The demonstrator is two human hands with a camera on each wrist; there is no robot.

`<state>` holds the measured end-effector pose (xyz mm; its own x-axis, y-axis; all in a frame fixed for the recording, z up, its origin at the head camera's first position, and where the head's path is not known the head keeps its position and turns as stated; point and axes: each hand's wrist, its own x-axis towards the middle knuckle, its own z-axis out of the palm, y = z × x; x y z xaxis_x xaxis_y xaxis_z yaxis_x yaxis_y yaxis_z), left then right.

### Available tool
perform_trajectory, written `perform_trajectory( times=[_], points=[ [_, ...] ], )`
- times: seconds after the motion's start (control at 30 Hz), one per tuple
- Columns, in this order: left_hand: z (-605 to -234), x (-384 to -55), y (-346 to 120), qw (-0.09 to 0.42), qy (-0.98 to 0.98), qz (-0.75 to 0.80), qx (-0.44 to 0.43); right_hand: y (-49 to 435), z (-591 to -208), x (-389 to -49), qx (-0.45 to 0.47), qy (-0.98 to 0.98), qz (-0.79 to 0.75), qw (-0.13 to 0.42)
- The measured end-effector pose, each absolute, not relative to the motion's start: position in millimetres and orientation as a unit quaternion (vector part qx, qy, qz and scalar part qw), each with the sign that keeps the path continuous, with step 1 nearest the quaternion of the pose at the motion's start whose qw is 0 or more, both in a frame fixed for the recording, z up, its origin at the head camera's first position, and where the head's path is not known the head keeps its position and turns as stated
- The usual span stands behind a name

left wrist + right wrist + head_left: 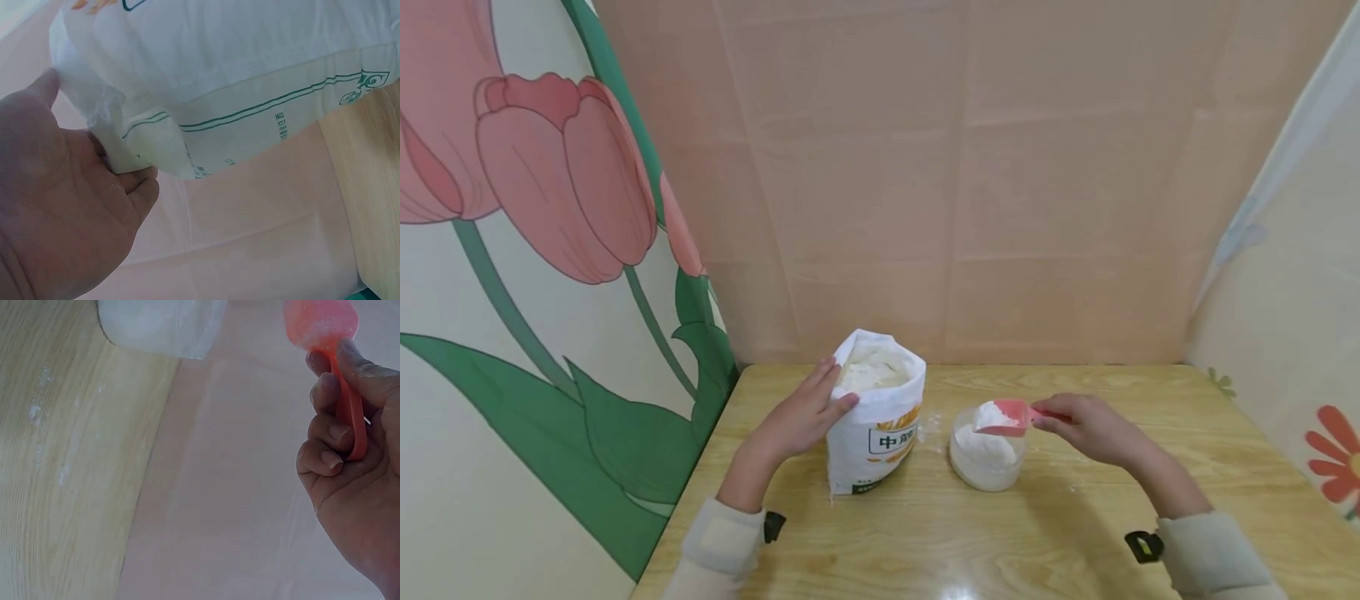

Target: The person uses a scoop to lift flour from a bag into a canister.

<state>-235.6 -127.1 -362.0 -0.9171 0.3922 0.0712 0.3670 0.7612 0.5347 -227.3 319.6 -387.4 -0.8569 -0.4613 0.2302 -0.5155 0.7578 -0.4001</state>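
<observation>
A white flour bag (880, 433) with printed lettering stands upright with its top open, white flour (872, 371) showing inside. My left hand (801, 415) holds the bag's left side near the rim; its thumb lies on the front. In the left wrist view, fingers (144, 187) bend round the bag's edge. My right hand (1090, 427) grips the handle of a pink scoop (1013, 414), which carries a heap of flour. The scoop is over a clear round container (987, 482) that holds more flour. In the right wrist view, fingers (325, 394) wrap the scoop's handle.
Spilled flour (931, 427) dusts the wooden table (925, 550) between bag and container. A plain pinkish sheet (1000, 208) hangs behind the table. Walls with painted flowers stand at the left and right.
</observation>
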Motion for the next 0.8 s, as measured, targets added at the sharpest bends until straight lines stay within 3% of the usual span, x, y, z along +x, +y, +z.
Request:
perform_trajectory(
  times=[0.27, 0.6, 0.8],
  points=[
    [-363, -235, -126, 0.023, 0.938, 0.277, 0.205, 317, -390, -231, 0.289, -0.942, 0.165, 0.038],
    [-358, -232, -127, 0.022, 0.941, 0.269, 0.202, 294, -359, -240, 0.407, -0.91, -0.014, 0.075],
    [-358, -231, -128, 0.025, 0.941, 0.27, 0.202, 281, -337, -241, 0.432, -0.885, -0.146, 0.091]
  ],
)
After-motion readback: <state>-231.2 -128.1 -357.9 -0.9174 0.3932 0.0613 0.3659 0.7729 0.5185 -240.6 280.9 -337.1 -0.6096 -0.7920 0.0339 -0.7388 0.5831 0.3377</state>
